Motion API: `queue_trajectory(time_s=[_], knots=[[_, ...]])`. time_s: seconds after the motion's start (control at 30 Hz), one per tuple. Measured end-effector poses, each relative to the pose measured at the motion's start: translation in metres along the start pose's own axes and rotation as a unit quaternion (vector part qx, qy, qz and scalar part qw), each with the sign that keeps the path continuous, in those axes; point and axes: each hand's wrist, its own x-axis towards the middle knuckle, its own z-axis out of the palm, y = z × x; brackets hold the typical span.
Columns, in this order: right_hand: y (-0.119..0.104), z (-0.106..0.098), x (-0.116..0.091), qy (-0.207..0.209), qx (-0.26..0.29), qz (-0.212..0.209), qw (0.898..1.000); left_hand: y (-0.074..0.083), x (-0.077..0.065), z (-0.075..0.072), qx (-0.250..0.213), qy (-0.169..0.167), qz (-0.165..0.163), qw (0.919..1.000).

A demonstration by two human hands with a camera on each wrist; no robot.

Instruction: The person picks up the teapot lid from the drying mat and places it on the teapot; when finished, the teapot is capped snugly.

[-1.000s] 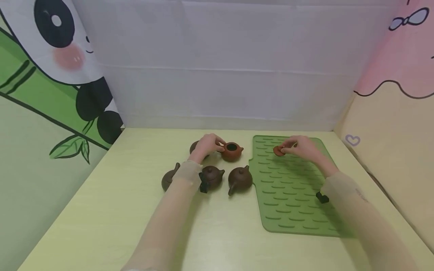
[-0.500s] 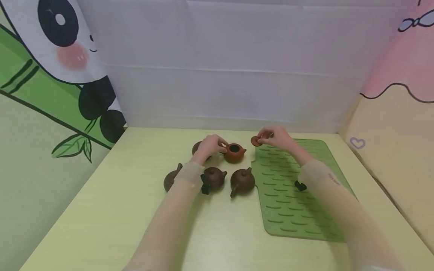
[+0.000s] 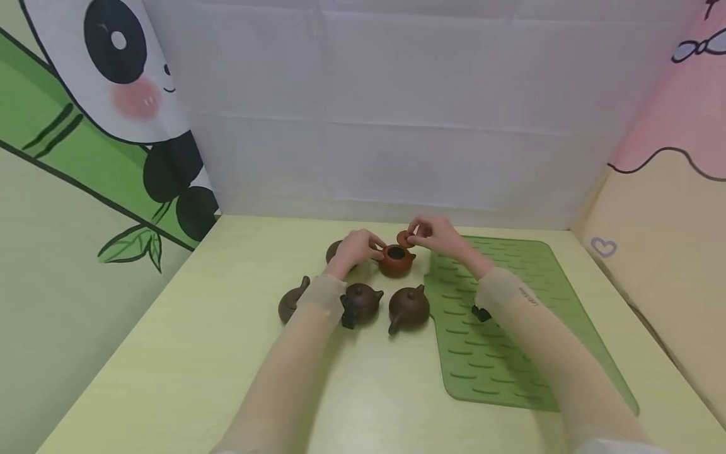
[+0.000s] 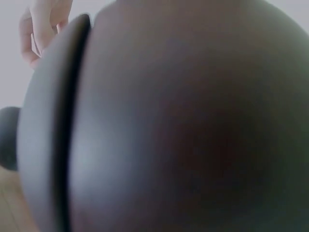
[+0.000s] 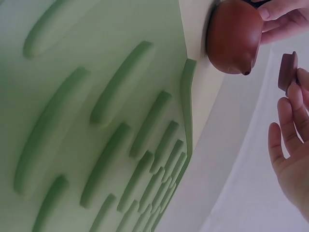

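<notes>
A reddish-brown teapot (image 3: 395,261) stands on the table with its round mouth uncovered and its spout to the right. My left hand (image 3: 357,248) grips it at the handle side, thumb and fingers around the handle, which is mostly hidden. Between the fingertips of my right hand (image 3: 438,236) is the matching lid (image 3: 405,239), tilted, just above and behind the pot's mouth. In the right wrist view the lid (image 5: 288,72) is apart from the teapot (image 5: 235,37), pinched by its knob. A dark brown teapot (image 4: 159,125) fills the left wrist view.
Dark brown teapots stand nearer: one (image 3: 409,308) beside the mat, one (image 3: 363,301) by my left wrist, one (image 3: 290,302) partly behind my left sleeve. Another (image 3: 333,251) is mostly hidden by my left hand. A green ridged mat (image 3: 476,378) lies at right under my right arm.
My right hand has carried the lid leftward from over the green mat to the reddish teapot's mouth. My left hand has stayed at that teapot. The head view has shifted slightly.
</notes>
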Motion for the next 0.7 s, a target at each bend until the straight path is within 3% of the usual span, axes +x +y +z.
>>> queue_trajectory(time_s=[0.23, 0.5, 0.7], knots=[[-0.001, 0.010, 0.002, -0.008, 0.028, 0.000, 1.000, 0.000, 0.000, 0.002, -0.002, 0.001, -0.007, 1.0000], [-0.004, 0.017, 0.003, -0.028, 0.028, 0.024, 0.999, 0.002, 0.000, 0.003, 0.032, 0.001, -0.023, 0.9992], [-0.006, 0.021, 0.002, -0.030, 0.029, 0.035, 0.999, 0.002, 0.000, 0.003, 0.032, 0.001, -0.025, 0.9992]])
